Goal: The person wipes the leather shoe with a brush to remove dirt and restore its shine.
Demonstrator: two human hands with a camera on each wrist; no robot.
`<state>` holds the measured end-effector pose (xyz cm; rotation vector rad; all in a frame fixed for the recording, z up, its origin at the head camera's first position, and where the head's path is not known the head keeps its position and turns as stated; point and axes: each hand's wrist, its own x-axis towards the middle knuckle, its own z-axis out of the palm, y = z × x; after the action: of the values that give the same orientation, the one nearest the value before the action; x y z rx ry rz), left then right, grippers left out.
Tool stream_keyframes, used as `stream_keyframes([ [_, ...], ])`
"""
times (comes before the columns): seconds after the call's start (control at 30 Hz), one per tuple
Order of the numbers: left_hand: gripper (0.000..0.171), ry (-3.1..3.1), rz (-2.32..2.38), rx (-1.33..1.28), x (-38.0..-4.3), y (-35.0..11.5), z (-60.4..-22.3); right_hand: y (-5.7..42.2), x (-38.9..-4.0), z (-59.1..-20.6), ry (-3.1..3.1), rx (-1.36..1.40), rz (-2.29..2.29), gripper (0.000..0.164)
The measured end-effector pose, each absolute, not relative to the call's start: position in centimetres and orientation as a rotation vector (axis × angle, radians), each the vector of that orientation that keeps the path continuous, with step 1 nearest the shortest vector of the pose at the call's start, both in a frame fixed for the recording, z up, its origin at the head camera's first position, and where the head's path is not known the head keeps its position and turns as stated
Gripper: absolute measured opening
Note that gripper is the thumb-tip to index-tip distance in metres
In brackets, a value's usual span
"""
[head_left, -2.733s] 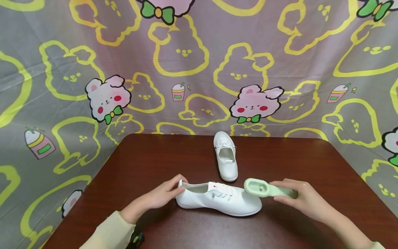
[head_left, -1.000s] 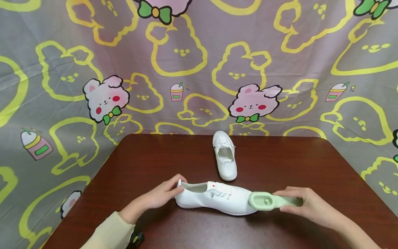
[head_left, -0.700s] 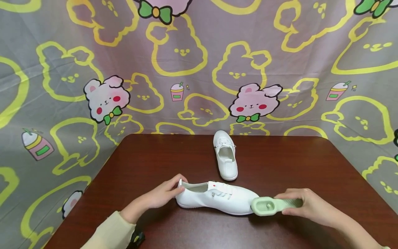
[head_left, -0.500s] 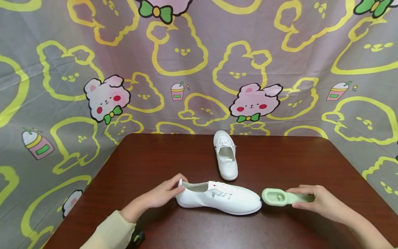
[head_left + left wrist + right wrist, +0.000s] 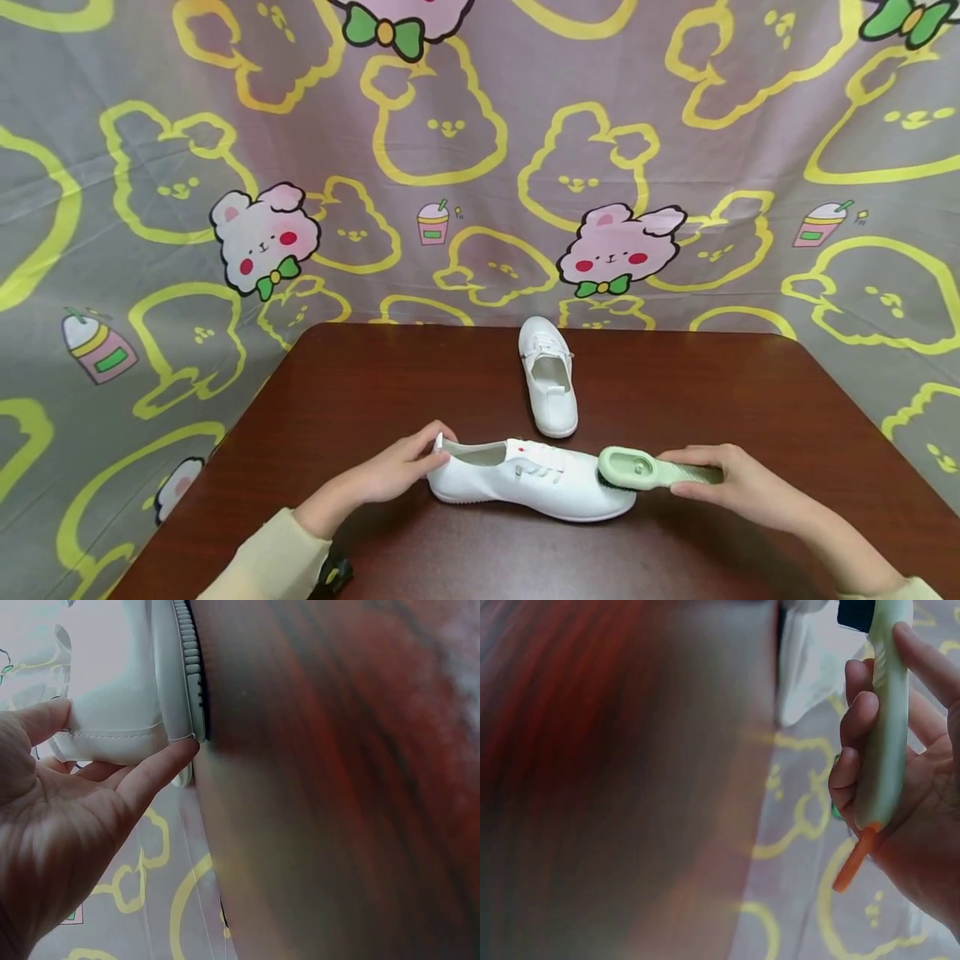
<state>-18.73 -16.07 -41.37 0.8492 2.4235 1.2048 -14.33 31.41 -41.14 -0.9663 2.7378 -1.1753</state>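
A white lace-up shoe (image 5: 525, 483) lies sideways on the near part of the table, toe to the right. My left hand (image 5: 390, 467) grips its heel, thumb at the collar; in the left wrist view the hand (image 5: 82, 802) has its fingers around the back of the heel (image 5: 120, 690). My right hand (image 5: 742, 483) holds a pale green brush (image 5: 637, 468) by the handle, its head over the toe of the shoe. The right wrist view shows the fingers curled round the brush handle (image 5: 889, 735), dark bristles (image 5: 856, 613) at its far end and an orange loop (image 5: 855, 859) at the other.
A second white shoe (image 5: 553, 408) stands farther back on the brown table (image 5: 405, 375), toe pointing away. Behind hangs a grey curtain (image 5: 480, 200) with yellow cartoon outlines. A small black object (image 5: 335, 575) shows by the left sleeve.
The brush has gone down across the toe, then off its tip to the right, and is now back over the toe. My left hand stays on the heel.
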Motion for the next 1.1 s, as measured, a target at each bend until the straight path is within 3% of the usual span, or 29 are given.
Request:
stream_keyframes([
  [0.27, 0.019, 2.442, 1.185, 0.852, -18.8, -16.1, -41.3, 33.2, -15.1, -41.7, 2.891, -0.710, -1.007, 0.034],
  [0.67, 0.018, 2.434, 1.224, 0.874, -18.6, -16.0, -41.4, 28.7, -15.1, -40.2, 2.787, -0.918, -1.142, 0.028],
  [0.9, 0.018, 2.427, 1.223, 0.876, -18.5, -16.0, -41.4, 30.5, -16.3, -41.7, 2.810, -0.775, -1.038, 0.033],
  [1.1, 0.018, 2.414, 1.235, 0.869, -18.6, -16.1, -41.4, 29.7, -16.4, -40.6, 2.922, -0.761, -0.979, 0.033],
])
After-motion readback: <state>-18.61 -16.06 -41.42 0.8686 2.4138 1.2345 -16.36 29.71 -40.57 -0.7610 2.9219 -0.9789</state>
